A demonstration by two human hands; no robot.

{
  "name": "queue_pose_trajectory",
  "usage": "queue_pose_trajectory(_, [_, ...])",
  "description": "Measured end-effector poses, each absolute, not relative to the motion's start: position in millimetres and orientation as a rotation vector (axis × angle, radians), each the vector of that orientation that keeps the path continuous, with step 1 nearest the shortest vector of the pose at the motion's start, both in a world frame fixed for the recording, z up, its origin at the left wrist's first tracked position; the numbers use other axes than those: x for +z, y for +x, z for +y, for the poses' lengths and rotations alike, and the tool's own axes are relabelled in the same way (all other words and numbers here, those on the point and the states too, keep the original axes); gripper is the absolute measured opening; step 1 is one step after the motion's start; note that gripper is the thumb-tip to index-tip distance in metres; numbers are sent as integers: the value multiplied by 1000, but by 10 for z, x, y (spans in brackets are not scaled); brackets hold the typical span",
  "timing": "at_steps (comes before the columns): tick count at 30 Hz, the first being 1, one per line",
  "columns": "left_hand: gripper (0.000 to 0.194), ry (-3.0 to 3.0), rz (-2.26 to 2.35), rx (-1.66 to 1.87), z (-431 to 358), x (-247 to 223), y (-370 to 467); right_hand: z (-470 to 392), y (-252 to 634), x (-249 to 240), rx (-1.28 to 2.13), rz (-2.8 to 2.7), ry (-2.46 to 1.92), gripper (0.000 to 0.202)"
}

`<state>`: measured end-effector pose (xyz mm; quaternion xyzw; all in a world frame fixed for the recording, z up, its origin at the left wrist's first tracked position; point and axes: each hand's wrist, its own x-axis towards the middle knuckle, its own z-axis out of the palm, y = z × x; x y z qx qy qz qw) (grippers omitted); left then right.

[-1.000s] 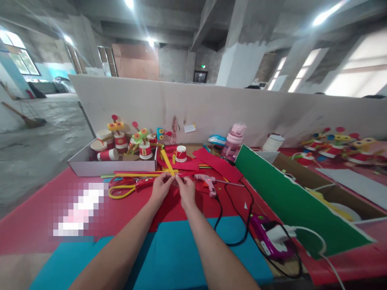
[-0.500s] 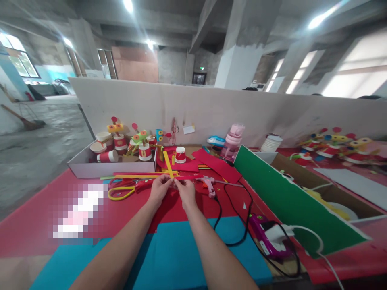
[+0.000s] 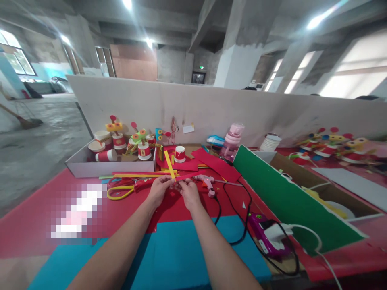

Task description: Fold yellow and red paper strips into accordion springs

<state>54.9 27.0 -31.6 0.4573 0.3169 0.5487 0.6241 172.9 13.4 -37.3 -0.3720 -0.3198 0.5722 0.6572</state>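
Note:
My left hand [image 3: 159,190] is closed in a pinch where a yellow paper strip [image 3: 169,164] and a red paper strip [image 3: 191,175] meet. The yellow strip points up and away, while the red one runs off to the right. My right hand [image 3: 189,193] grips the same joint from the other side, its fingers bent under the red strip. How the two strips are fastened is hidden by my fingertips. A pink glue gun [image 3: 209,184] lies just right of my right hand. Yellow-handled scissors [image 3: 121,192] rest to the left of my left hand.
A white box [image 3: 111,169] of paper-cup figures stands back left. Loose strips [image 3: 136,175] lie before it. A red-and-white cup [image 3: 179,154] and pink bottle [image 3: 232,139] stand behind. On the right are a green-sided box [image 3: 290,205], purple power strip [image 3: 267,237] and black cord [image 3: 249,213].
The fingers of my right hand have shifted and spread a little around the joint. The strips' meeting point sits slightly lower and further right. My left hand keeps its pinch.

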Motion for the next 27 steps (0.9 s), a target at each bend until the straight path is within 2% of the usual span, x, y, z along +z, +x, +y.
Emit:
queue_pose_trajectory(16, [28,950,802,1310,259,-305,578,68,1689,-328,1383,-748,-777,31])
queue_pose_trajectory(23, [29,945,795,1291,194,-245,582,61,1696,-313,1323,-733,-826,33])
queue_pose_trajectory(27, [27,938,766,1268,204,-252,580,79,1701,-329,1258,-759,-863,28])
